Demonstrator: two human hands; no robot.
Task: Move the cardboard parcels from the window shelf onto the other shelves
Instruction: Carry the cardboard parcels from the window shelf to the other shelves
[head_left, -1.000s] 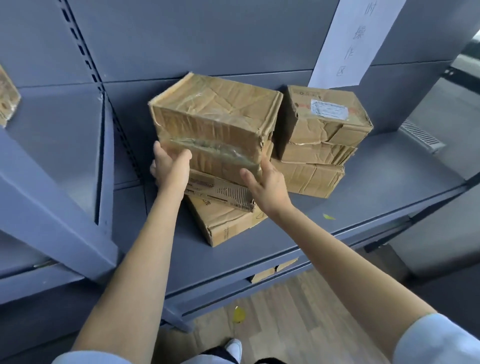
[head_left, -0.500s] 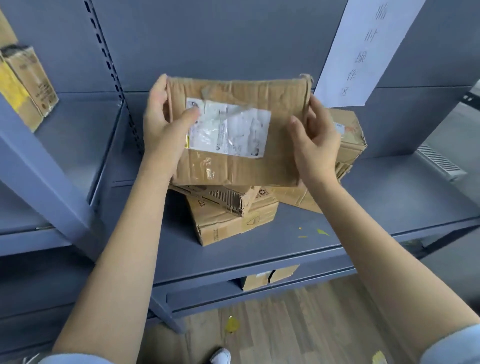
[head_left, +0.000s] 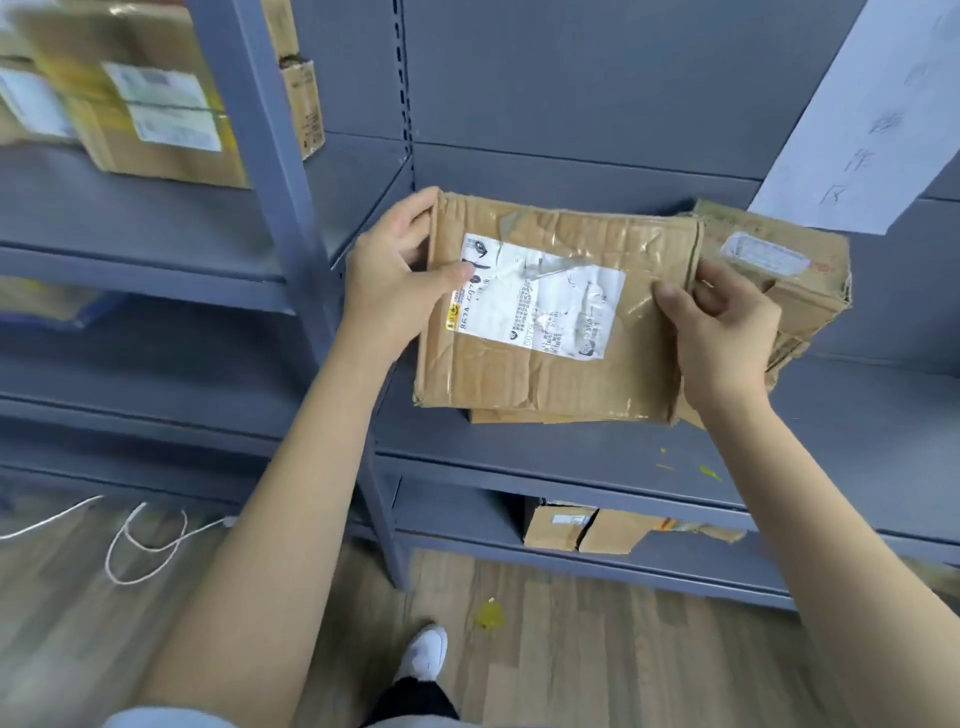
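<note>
Hands grip one cardboard parcel (head_left: 550, 317) by its short ends, clear of the shelf: left hand (head_left: 395, 283) with thumb across the face and fingers wrapped behind, right hand (head_left: 719, 332) likewise. Its white shipping label (head_left: 540, 301) is creased, print too small to read. Behind sits another parcel (head_left: 779, 265) on the grey shelf (head_left: 857, 431). Above hangs a paper sign (head_left: 862, 114), its handwriting too faint to read.
</note>
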